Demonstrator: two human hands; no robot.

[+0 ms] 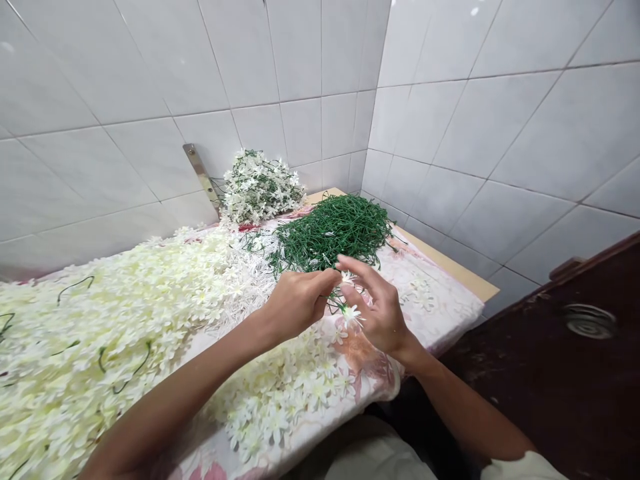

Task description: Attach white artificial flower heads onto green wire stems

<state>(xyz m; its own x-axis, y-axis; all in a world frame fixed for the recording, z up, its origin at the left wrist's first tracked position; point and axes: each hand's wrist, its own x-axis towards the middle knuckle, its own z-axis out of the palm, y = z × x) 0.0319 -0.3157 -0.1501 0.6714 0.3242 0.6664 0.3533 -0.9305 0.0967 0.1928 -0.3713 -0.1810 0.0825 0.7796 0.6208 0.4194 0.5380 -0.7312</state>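
Observation:
My left hand (299,300) is closed, thumb against the fingers, on a thin green artificial flower stem (336,301). White, narrow-petaled blossoms (353,315) show on green stems between my two hands. My right hand (377,308) is right beside them, its thumb and fingers apart around the blossoms; whether a fingertip touches a petal is hard to make out. Just beyond both hands lies a tangled heap of green stems (335,230). Below them are loose white petal pieces (295,380) on the patterned cloth (363,347).
A large spread of cream-white petal pieces (125,313) covers the left side, with a few stray green stems. A bunch of white flowers with stems (260,187) lies against the tiled wall (300,60). A metal bracket (200,177) stands behind; a dark door (560,360) is at right.

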